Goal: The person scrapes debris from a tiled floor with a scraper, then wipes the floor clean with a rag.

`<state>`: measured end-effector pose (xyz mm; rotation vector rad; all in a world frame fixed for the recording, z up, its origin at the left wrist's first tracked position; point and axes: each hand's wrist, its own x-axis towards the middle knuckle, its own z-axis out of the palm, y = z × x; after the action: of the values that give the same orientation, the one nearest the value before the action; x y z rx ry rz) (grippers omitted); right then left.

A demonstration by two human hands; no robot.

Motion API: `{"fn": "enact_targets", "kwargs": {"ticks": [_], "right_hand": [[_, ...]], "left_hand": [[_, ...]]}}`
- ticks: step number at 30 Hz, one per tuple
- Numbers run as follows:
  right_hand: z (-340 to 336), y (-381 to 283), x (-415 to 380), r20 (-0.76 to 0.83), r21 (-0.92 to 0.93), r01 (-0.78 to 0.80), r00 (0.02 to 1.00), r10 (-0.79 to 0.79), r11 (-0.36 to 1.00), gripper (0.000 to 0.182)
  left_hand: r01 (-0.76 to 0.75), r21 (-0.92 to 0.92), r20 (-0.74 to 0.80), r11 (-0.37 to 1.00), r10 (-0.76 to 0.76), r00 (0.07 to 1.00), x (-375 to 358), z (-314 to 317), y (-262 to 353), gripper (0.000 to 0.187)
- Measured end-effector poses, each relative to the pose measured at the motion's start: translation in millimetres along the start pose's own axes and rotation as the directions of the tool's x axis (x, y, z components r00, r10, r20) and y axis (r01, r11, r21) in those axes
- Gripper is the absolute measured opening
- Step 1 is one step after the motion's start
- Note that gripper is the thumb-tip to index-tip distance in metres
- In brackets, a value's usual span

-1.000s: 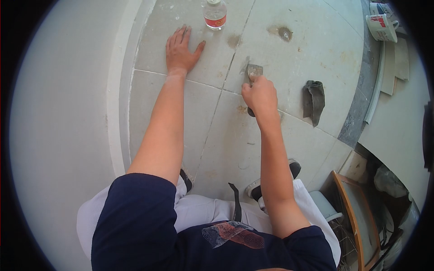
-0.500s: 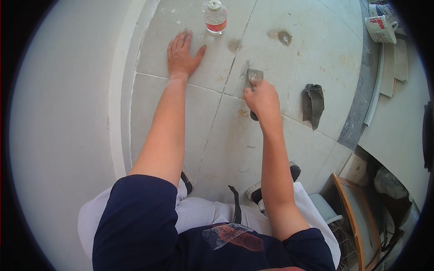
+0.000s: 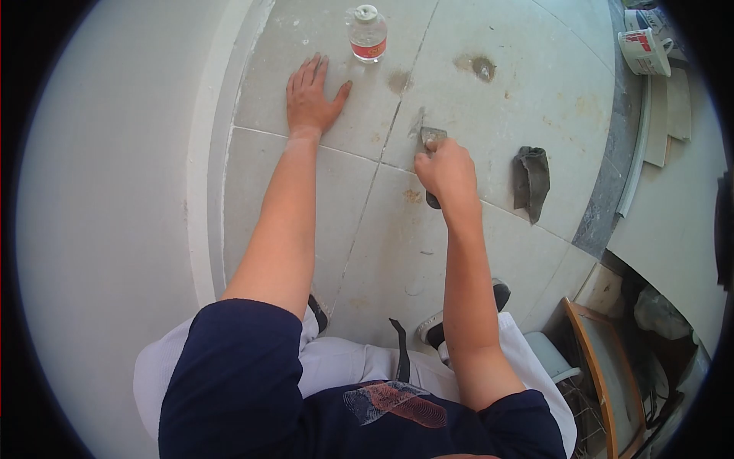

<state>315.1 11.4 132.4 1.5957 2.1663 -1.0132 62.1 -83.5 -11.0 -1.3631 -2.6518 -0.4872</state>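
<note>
My right hand [image 3: 447,170] is wrapped round the handle of a putty knife [image 3: 434,135], its broad blade low over the tiled floor [image 3: 459,103]. A grey smear lies just beyond the blade, and the dark butt of the handle sticks out below my fist. My left hand [image 3: 312,99] rests flat on a tile, fingers spread, holding nothing. Just beyond it stands a clear plastic bottle [image 3: 368,34] with a red label and white cap. To the right of my right hand lies a crumpled dark grey cloth [image 3: 531,183].
A pale wall [image 3: 115,199] runs along the left. White buckets [image 3: 644,52] and board offcuts [image 3: 677,107] are at the far right. Near my right side are a wood-edged frame [image 3: 604,367] and a light plastic bucket [image 3: 549,356]. Brown stains mark several tiles.
My right hand has drawn the putty knife slightly toward me. My left hand keeps its place on the tile, and the whole view has shifted a little.
</note>
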Motion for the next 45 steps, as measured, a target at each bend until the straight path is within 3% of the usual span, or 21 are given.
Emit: {"fn": "enact_targets", "kwargs": {"ticks": [9, 18, 21, 24, 27, 36, 39, 45], "right_hand": [[7, 3, 0, -0.058, -0.024, 0.020, 0.998, -0.021, 1.000, 0.031], [-3, 1, -1, -0.009, 0.011, 0.022, 1.000, -0.021, 1.000, 0.032], [6, 3, 2, -0.066, -0.020, 0.029, 0.997, -0.030, 0.999, 0.032], [-5, 0, 0, 0.005, -0.011, 0.023, 1.000, -0.023, 1.000, 0.032], [6, 5, 3, -0.066, 0.005, 0.046, 0.997, -0.046, 0.999, 0.032], [-3, -1, 0, -0.009, -0.022, 0.026, 1.000, -0.026, 0.999, 0.034], [4, 2, 3, -0.072, 0.006, 0.040, 0.997, -0.039, 0.999, 0.035], [3, 1, 9, -0.057, 0.013, 0.039, 0.998, -0.038, 0.999, 0.041]], "left_hand": [[-0.004, 0.013, -0.003, 1.000, 0.004, 1.000, 1, 0, 3, 0.074], [0.001, 0.002, -0.003, 1.000, -0.001, 1.000, 2, 1, -1, 0.075], [-0.004, 0.005, -0.007, 1.000, 0.004, 1.000, 2, 2, 2, 0.075], [0.002, 0.004, 0.005, 1.000, -0.002, 1.000, 0, 1, 0, 0.075], [0.004, 0.005, 0.005, 1.000, -0.004, 1.000, 1, 1, 2, 0.075], [0.005, 0.004, 0.007, 1.000, -0.005, 1.000, 1, 1, -1, 0.075], [0.002, -0.007, 0.007, 1.000, -0.001, 1.000, 0, 2, 2, 0.074], [-0.004, -0.006, -0.002, 1.000, 0.004, 1.000, 0, 2, 2, 0.074]]}}
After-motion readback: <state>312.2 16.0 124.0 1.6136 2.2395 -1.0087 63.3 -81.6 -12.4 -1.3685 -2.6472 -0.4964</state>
